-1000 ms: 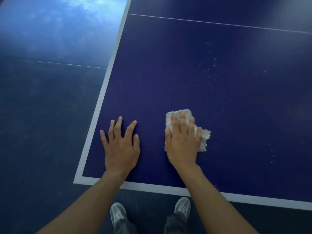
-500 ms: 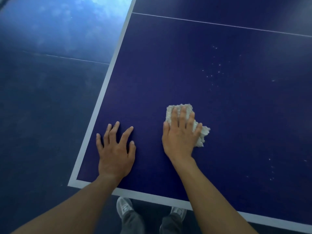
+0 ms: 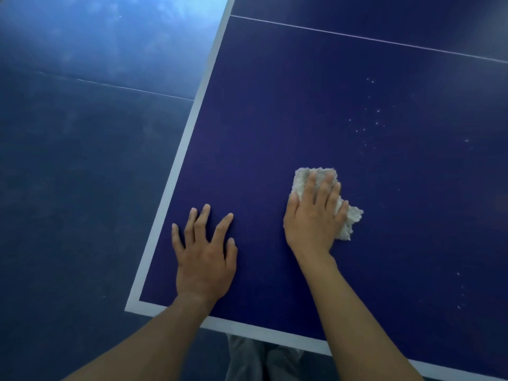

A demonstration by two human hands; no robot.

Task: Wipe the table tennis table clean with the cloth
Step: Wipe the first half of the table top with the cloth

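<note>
1. The worktop (image 3: 275, 119) is dark blue. A white border (image 3: 176, 177) runs along its left and near edges and turns at the near-left corner. A thin white line (image 3: 357, 37) crosses its far part.
2. The cloth (image 3: 351, 219) is white and crumpled. It lies on the worktop inward from that corner, some way in from the near edge and to the right of the left hand.
3. The right hand (image 3: 313, 218) lies palm down on the cloth with its fingers straight and close together, pressing it onto the surface rather than curling round it. The far edge of the cloth shows beyond the fingertips, and a ragged piece sticks out past the hand's right side.
4. The left hand (image 3: 206, 259) is released. It rests flat on the bare worktop with its fingers spread, just inside the left border. It holds nothing and is apart from the cloth.
5. Pale specks (image 3: 371, 119) are scattered on the worktop beyond the cloth and to its right. A few more lie near the right side of the view, closer to the near border.
6. The floor (image 3: 82, 160) to the left of the worktop is dark blue. A thin pale seam (image 3: 123, 88) crosses it, and there is a bright glare at the top left.
7. Grey trouser legs (image 3: 247, 358) show below the near edge, between the two forearms.
</note>
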